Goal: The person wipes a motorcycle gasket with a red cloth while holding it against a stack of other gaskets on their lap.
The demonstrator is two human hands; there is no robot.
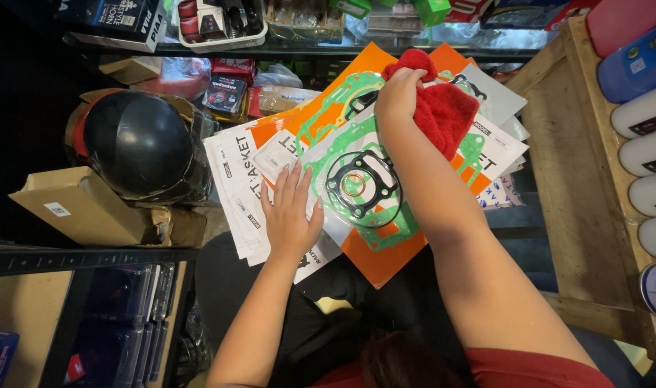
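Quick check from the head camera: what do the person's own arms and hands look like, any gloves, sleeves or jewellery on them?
Both hands are bare: no gloves on the left hand or the right hand, and no rings, watch or bracelets visible. Both forearms are uncovered up to the bottom of the frame. A red top shows at the lower edge near the right upper arm; sleeve length cannot be told.

Fluffy red cloth [443,111] bunched in the right hand [398,97], glossy clear plastic over orange and white card gasket packs [357,187] under the left hand [290,215], shiny black helmet [137,144], matt brown cardboard box [80,208], rough bare wooden shelf [576,179]
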